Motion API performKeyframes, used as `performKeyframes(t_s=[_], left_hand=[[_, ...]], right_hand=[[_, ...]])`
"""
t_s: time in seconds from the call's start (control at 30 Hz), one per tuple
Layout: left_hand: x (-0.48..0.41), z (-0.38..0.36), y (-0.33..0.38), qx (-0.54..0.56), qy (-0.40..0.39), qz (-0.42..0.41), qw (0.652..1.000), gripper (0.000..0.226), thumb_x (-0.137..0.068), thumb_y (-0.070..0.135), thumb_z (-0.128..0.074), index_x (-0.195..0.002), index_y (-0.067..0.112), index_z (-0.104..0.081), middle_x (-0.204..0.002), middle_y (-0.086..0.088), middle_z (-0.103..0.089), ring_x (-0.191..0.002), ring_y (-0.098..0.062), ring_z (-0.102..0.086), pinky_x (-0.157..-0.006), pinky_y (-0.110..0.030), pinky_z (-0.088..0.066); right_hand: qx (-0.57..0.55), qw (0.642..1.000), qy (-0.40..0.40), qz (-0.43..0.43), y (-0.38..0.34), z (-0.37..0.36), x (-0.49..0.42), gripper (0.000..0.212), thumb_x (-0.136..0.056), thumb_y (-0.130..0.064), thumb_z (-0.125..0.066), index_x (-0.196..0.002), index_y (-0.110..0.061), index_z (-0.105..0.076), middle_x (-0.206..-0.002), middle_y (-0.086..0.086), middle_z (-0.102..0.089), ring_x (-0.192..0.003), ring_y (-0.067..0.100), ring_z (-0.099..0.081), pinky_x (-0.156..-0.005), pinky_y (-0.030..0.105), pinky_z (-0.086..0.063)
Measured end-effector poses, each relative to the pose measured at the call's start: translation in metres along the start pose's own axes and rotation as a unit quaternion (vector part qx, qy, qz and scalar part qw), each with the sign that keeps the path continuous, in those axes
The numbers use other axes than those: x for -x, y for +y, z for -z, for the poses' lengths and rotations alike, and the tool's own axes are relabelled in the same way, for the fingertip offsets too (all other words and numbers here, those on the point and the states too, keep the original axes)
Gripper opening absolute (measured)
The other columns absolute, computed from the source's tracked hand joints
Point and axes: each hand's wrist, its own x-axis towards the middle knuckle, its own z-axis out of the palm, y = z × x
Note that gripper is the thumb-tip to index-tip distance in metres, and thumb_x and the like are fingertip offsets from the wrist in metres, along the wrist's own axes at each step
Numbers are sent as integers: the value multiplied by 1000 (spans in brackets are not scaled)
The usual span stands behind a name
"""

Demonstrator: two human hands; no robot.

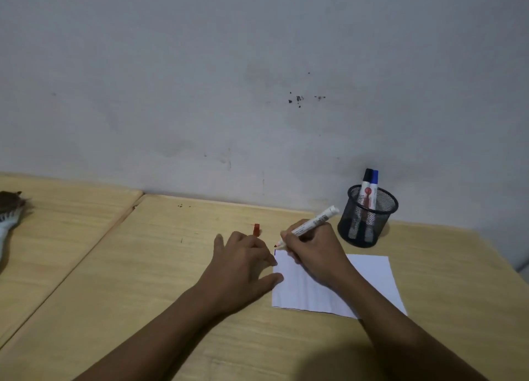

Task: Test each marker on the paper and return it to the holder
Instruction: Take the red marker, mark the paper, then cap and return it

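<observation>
- The right hand grips a white-barrelled marker in a writing hold, fingers curled closed round the barrel; the red tip points down and left at the far left corner of the paper, and the blunt end angles up and right toward the holder.
- Whether the tip actually touches the sheet cannot be told; it sits right at the paper's corner, next to a short dark-blue stroke on the left edge.
- The left hand rests on the table just left of the paper, its thumb stretched right onto the sheet's left edge; the other fingers are loosely bent, and a red cap sticks up from behind them at the far side. It appears to be pinched between those fingers, though the hold itself is hidden.
- The paper lies flat on the near right part of the table, partly covered by the right wrist and forearm.
- A black mesh holder stands upright far right of the paper, near the wall, apart from the sheet.
- In it stand two capped markers, leaning together: one with a black cap and one with a blue cap.
- At the far left edge lies a brush-like object, only partly in view.
</observation>
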Motion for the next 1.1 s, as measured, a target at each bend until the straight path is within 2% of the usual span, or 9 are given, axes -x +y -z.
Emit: performKeyframes(t_s=[0.07, 0.2, 0.3, 0.4, 0.5, 0.83, 1.1], left_hand=[[1, -2, -4, -1, -5, -6, 1000, 47, -80, 71, -47, -110, 40, -66, -122, 20, -60, -119, -8, -41, -105, -57, -31], [-1, -2, -6, -16, -19, -18, 1000, 47, -84, 68, -45, -119, 42, -63, -124, 18, -56, -119, -11, -39, -103, -59, -32], [-3, -3, -9, -8, -23, -18, 1000, 51, -81, 71, -41, -117, 42, -65, -120, 18, -56, -116, -10, -39, -101, -61, -33], [-4, -5, -11, 2, -25, -18, 1000, 53, -80, 73, -40, -115, 42, -66, -117, 19, -56, -114, -9, -39, -99, -61, -34], [-5, -7, -12, 2, -25, -17, 1000, 54, -80, 73, -39, -116, 43, -65, -119, 19, -56, -115, -9, -39, -100, -61, -34], [-6, -9, -13, 15, -18, -22, 999, 54, -79, 74, -39, -113, 43, -68, -113, 19, -55, -111, -10, -40, -98, -63, -35], [-6, -9, -13, 17, -18, -24, 999, 55, -79, 74, -39, -114, 42, -68, -115, 18, -56, -113, -10, -39, -99, -64, -34]], right_hand=[[26, 999, 22, 9, 7, -3, 0, 14, -92, -20, -70, -80, -13, -70, -63, -4, -69, -54, 3, -63, -55, 22, -51], [48, 998, 40, 28, 14, -4, 0, 15, -93, -21, -68, -80, -12, -71, -65, -3, -69, -57, 6, -65, -54, 19, -52], [50, 998, 25, 32, 15, -3, 0, 18, -94, -21, -67, -78, -14, -70, -64, -2, -69, -57, 7, -65, -54, 19, -52], [72, 996, 17, 44, 15, -4, -1, 23, -94, -23, -66, -72, -20, -67, -60, -10, -67, -55, 5, -63, -53, 16, -50], [91, 994, 11, 62, 17, -5, -3, 27, -95, -23, -65, -68, -22, -65, -58, -7, -64, -52, 5, -61, -51, 17, -49], [100, 992, 15, 68, 20, -5, -6, 25, -93, -30, -67, -70, -23, -67, -61, -5, -64, -52, 5, -58, -53, 23, -48], [99, 993, 6, 59, 19, -4, -6, 25, -94, -30, -67, -70, -23, -68, -61, -7, -65, -55, 4, -61, -55, 20, -49]])
